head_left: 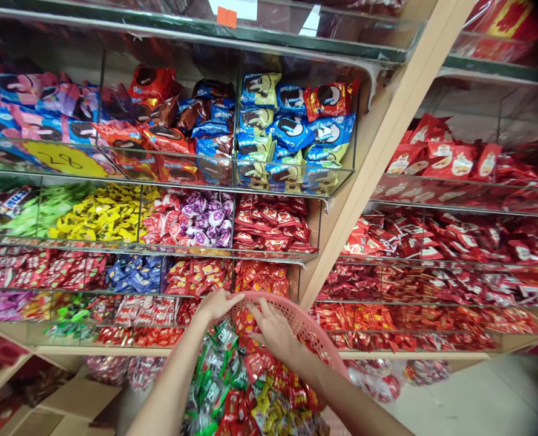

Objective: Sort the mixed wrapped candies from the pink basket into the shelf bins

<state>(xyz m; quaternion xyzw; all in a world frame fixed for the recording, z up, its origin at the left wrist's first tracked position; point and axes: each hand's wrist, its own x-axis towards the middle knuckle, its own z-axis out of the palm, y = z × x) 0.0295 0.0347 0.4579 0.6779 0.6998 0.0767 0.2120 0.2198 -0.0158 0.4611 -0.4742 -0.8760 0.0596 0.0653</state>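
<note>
A pink perforated plastic basket filled with wrapped candies is at the bottom centre. My left hand grips its far rim on the left, thumb lying along the edge. Inside the basket, my right hand reaches over red candy packets with fingers stretched out and apart; its fingertips are near or touching them. Green-and-clear wrapped candies fill the basket's left side. Yellowish packets lie nearer to me, among more red ones.
Clear-fronted shelves of sorted sweets rise ahead, with blue biscuit packs on an upper tier and yellow candies below. A slanting wooden post divides the shelving. Cardboard boxes stand on the floor at lower left.
</note>
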